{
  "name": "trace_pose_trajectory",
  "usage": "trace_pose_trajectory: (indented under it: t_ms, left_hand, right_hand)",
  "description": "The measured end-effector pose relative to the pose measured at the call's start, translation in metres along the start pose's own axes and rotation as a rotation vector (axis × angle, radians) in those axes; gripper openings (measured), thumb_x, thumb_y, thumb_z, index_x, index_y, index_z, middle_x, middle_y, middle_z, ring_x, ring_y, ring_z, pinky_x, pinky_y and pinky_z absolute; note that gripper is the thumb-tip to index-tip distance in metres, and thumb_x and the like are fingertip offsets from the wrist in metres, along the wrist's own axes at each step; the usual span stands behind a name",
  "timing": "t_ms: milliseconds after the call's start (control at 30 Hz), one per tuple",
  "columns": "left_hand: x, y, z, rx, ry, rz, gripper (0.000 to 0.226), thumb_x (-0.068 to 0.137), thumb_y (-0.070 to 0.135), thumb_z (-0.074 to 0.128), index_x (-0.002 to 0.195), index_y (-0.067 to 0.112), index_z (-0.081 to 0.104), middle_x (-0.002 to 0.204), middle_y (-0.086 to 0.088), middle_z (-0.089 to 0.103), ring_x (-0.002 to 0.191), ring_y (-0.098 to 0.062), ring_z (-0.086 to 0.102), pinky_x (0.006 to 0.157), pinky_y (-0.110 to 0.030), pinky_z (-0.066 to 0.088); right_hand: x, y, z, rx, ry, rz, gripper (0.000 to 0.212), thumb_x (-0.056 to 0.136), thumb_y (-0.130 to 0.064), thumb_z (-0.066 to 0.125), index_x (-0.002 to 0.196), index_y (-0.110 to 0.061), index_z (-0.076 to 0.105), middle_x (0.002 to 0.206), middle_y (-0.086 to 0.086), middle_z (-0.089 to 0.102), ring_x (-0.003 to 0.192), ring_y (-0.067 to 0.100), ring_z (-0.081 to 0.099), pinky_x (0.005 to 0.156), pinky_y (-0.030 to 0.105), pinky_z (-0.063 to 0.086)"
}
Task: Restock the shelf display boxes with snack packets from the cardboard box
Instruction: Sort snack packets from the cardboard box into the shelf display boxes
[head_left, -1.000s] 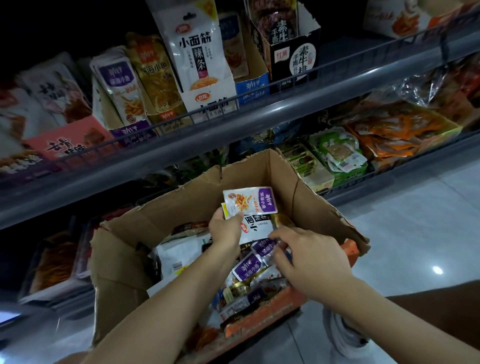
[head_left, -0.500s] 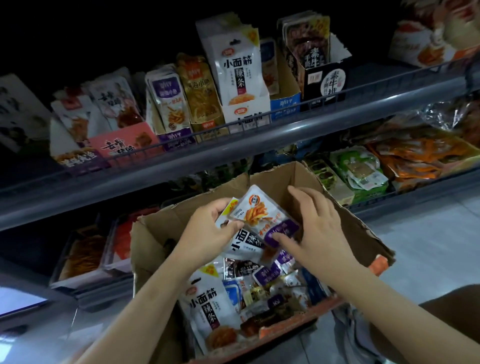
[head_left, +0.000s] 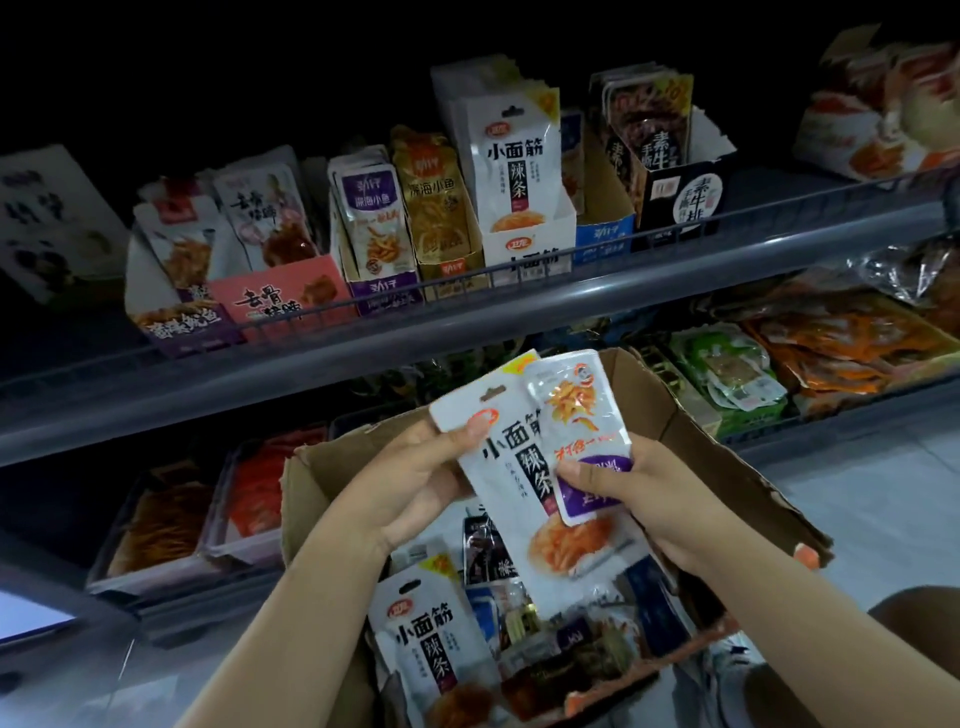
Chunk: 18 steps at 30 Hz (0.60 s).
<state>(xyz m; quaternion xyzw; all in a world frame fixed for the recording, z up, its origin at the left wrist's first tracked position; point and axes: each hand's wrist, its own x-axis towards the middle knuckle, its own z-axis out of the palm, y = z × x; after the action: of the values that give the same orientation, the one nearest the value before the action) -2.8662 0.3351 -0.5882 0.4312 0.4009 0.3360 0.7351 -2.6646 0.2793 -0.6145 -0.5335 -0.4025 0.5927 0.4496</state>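
Note:
Above the open cardboard box (head_left: 727, 467) I hold two snack packets. My left hand (head_left: 415, 483) grips a large white packet (head_left: 524, 499) by its upper left edge, thumb on the front. My right hand (head_left: 639, 493) pinches a smaller white and purple packet (head_left: 582, 415) that lies over the white one. More packets fill the box, among them another white packet (head_left: 431, 649). On the upper shelf stand display boxes: a white one (head_left: 530, 249) with matching white packets, a purple one (head_left: 384, 296) with matching purple packets, and a gold one (head_left: 447, 270).
A grey shelf rail (head_left: 519, 306) runs across in front of the display boxes. A pink box (head_left: 280, 301) and a black box (head_left: 685, 197) also stand on that shelf. The lower shelf holds trays of orange and green snacks (head_left: 727, 369). Pale floor lies at the right.
Both hands have risen out of the box with the packets. The right hand, which was picking among the loose packets and then reaching, now pinches the purple packet. The view has tilted up.

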Motion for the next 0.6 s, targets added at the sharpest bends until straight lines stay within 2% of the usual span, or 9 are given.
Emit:
trace_pose_trajectory:
  t_ms: [133, 233, 333, 433, 600]
  left_hand:
    - [0.000, -0.018, 0.014, 0.137, 0.082, -0.073, 0.058, 0.060, 0.016, 0.074, 0.116, 0.007, 0.062, 0.105, -0.009, 0.074, 0.092, -0.023, 0.072, 0.073, -0.033, 0.058]
    - [0.002, -0.018, 0.013, 0.100, 0.147, -0.040, 0.045, 0.064, 0.011, 0.072, 0.109, 0.007, 0.066, 0.100, -0.011, 0.075, 0.085, -0.023, 0.073, 0.068, -0.032, 0.061]
    - [0.001, -0.012, 0.008, 0.018, 0.173, -0.023, 0.026, 0.077, 0.003, 0.065, 0.102, 0.008, 0.068, 0.095, -0.013, 0.075, 0.077, -0.022, 0.074, 0.066, -0.033, 0.061]
    - [-0.003, -0.009, 0.003, -0.044, 0.215, -0.010, 0.021, 0.086, -0.002, 0.058, 0.103, 0.004, 0.068, 0.090, -0.015, 0.075, 0.072, -0.022, 0.074, 0.058, -0.033, 0.061]
    - [-0.008, -0.003, -0.004, -0.089, 0.215, 0.022, 0.020, 0.089, -0.002, 0.054, 0.103, 0.004, 0.066, 0.088, -0.014, 0.075, 0.071, -0.022, 0.074, 0.053, -0.030, 0.058]
  right_hand:
    - [0.003, 0.000, 0.007, 0.206, 0.055, 0.061, 0.038, 0.069, -0.021, 0.073, 0.105, -0.008, 0.068, 0.098, 0.011, 0.074, 0.093, 0.032, 0.069, 0.089, 0.047, 0.052]
    - [0.004, -0.003, 0.006, 0.272, 0.065, 0.094, 0.045, 0.064, -0.021, 0.073, 0.106, -0.007, 0.068, 0.101, 0.013, 0.073, 0.090, 0.030, 0.069, 0.084, 0.043, 0.055]
    - [0.003, -0.003, 0.005, 0.325, 0.066, 0.087, 0.041, 0.068, -0.018, 0.071, 0.107, -0.006, 0.066, 0.100, 0.013, 0.073, 0.082, 0.025, 0.071, 0.066, 0.033, 0.058]
    - [0.003, -0.003, 0.004, 0.387, 0.112, 0.106, 0.029, 0.078, -0.012, 0.068, 0.107, -0.004, 0.065, 0.097, 0.013, 0.074, 0.074, 0.021, 0.071, 0.056, 0.026, 0.055]
    - [0.002, -0.007, 0.004, 0.430, 0.127, 0.100, 0.024, 0.082, -0.009, 0.065, 0.105, -0.004, 0.065, 0.092, 0.012, 0.074, 0.070, 0.020, 0.072, 0.053, 0.026, 0.055]
